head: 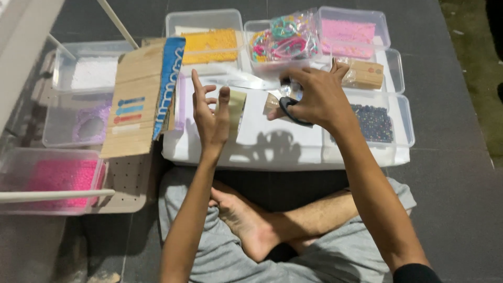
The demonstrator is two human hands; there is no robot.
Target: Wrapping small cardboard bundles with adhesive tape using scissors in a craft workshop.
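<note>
Black scissors, seemingly, mostly hidden inside right hand.

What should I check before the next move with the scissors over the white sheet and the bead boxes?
1. Right hand grips the black-handled scissors: ok.
2. Scissor blades open or shut: cannot tell, hidden by the hand.
3. Left hand clear of the scissors, fingers spread and holding nothing: ok.
4. Thread or cord between the hands: cannot tell, too fine to see.
5. White sheet lies flat under both hands: ok.
6. Box of dark beads open, beside the right wrist: ok.
</note>
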